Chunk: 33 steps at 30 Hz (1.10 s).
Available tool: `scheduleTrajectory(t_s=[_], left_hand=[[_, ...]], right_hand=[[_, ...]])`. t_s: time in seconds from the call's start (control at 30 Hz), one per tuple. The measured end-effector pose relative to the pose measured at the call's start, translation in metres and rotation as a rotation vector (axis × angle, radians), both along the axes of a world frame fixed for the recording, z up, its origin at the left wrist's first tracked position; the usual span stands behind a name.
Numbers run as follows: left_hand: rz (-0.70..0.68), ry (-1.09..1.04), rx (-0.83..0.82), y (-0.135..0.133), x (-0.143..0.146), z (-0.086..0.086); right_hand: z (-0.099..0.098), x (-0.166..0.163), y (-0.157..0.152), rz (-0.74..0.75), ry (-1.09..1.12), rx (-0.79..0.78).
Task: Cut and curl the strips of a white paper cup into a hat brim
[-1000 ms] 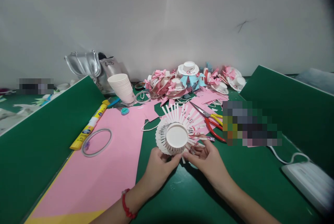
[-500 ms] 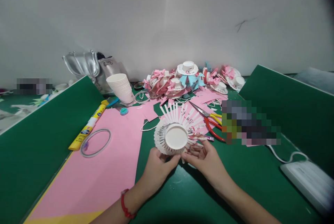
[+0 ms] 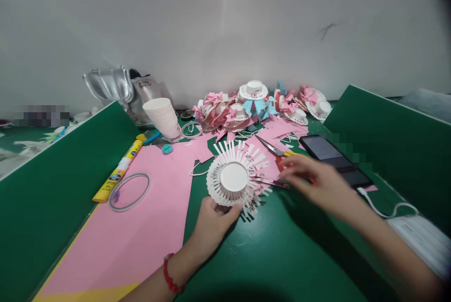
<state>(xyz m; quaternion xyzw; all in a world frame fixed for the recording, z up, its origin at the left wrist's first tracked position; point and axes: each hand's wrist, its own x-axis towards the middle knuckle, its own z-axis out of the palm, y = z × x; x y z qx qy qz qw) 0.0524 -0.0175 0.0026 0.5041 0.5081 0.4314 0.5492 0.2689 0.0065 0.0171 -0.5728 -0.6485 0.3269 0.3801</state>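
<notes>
My left hand (image 3: 214, 222) pinches the lower edge of a white paper cup (image 3: 234, 177), its wall cut into many narrow strips that fan outward around the round base. On the left side the strips are folded into a scalloped rim; those at the top and right stick out straight. My right hand (image 3: 313, 180), blurred, hovers over the handles of the scissors (image 3: 270, 146), fingers stretched out and apart. Red and yellow handle parts show around the fingers. A thin pinkish, pen-like item (image 3: 271, 182) lies between the cup and my right hand.
Finished paper-cup hats (image 3: 253, 90) with pink and blue bows are piled at the back. Stacked cups (image 3: 162, 119), a silver bag (image 3: 112, 86), a yellow glue tube (image 3: 116, 175), a tape ring (image 3: 148, 188) and pink paper (image 3: 148, 245) are left. A phone (image 3: 331, 156) and mask (image 3: 419, 236) lie right.
My right hand has let go of the cup and moved right, over the scissors' handles. My left hand keeps the cup, which has shifted slightly left.
</notes>
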Motion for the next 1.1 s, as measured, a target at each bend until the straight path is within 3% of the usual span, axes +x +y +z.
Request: scheduleTrajectory(t_s=[0.07,0.1,0.17,0.37,0.6,0.83,1.1], left_hand=[[0.000,0.003,-0.001,0.000,-0.001,-0.001],[-0.009,-0.001,0.002,0.000,-0.001,-0.002],[-0.027,-0.004,0.012,0.000,-0.001,-0.002],[-0.025,0.016,0.029,0.000,-0.001,-0.001],[-0.031,0.004,0.018,-0.001,-0.001,-0.001],[-0.024,0.020,0.005,0.000,0.000,-0.002],[-0.033,0.018,0.026,0.000,-0.001,-0.002]], right_hand=[[0.007,0.045,0.019,-0.243,-0.415,0.077],[0.007,0.065,0.028,-0.319,-0.638,0.041],[0.003,0.094,0.043,-0.349,-0.852,-0.073],[-0.017,0.104,0.062,-0.305,-0.943,-0.145],[-0.013,0.107,0.056,-0.305,-0.974,-0.105],[-0.023,0.109,0.047,-0.304,-0.993,-0.084],[-0.014,0.115,0.035,-0.434,-1.012,-0.074]])
